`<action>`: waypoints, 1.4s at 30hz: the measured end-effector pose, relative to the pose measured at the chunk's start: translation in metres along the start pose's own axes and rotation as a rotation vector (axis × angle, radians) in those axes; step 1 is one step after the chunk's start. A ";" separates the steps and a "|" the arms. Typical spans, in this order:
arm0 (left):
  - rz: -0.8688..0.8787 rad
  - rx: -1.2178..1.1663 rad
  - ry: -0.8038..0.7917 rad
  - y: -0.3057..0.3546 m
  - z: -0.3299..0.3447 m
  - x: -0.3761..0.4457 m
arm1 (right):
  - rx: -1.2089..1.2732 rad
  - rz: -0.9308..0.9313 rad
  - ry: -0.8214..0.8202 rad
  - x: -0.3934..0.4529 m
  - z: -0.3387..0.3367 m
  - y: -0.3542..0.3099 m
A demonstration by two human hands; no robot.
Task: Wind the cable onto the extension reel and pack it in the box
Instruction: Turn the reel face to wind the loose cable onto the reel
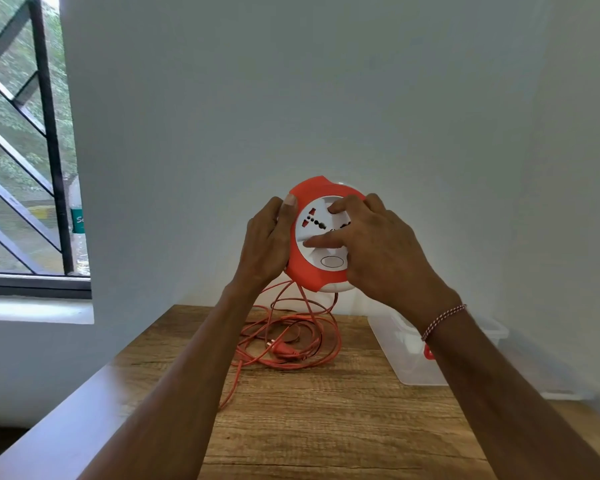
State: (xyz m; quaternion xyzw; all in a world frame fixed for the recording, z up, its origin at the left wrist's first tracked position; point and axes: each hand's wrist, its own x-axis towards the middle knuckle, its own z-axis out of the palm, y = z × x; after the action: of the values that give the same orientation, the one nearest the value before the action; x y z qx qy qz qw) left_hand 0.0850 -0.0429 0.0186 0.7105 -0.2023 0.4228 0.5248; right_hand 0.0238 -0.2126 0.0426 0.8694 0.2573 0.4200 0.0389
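- Head view, surroundings: a wooden bench [326,427] stood against a white wall [291,98]. A barred window [25,150] opened on the left, with a bottle [78,223] partly visible behind its frame. A clear plastic box [406,355] sat at the bench's far right corner, beside the wall; the right forearm crossed in front of it and hid part of its rim and a red clasp.
- Head view, cable: the orange cable [291,341] lay in loose tangled loops near the far edge of the bench, its plug [284,351] resting among the loops. One strand trailed toward the bench's left edge; other strands rose from the pile to the underside of the reel.
- Head view, reel: the orange-and-white extension reel [321,237] was held upright in the air above the far edge of the bench, socket face toward the camera, between the two hands.
- Head view, left hand [267,244]: it gripped the reel's left rim, the thumb lying on the orange edge, the fingers wrapped behind and hidden.
- Head view, right hand [378,251]: it covered the reel's right side, the fingers [343,206] narrowly spread and curled onto the white central face, the thumb pressed across it below the sockets. A braided thread bracelet [444,322] circled the wrist.
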 end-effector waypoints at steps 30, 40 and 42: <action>0.017 0.005 0.016 0.000 0.001 -0.001 | 0.015 0.067 0.097 -0.004 0.009 0.004; 0.000 0.016 0.020 0.000 0.002 -0.001 | 0.139 0.161 0.283 0.000 0.007 0.000; -0.017 0.005 0.024 0.001 0.002 -0.001 | 0.162 0.079 0.289 -0.001 0.004 0.005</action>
State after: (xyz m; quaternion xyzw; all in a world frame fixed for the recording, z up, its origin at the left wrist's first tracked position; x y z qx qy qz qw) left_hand 0.0844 -0.0451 0.0177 0.7085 -0.1887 0.4274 0.5289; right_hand 0.0289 -0.2171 0.0406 0.8098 0.2588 0.5195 -0.0853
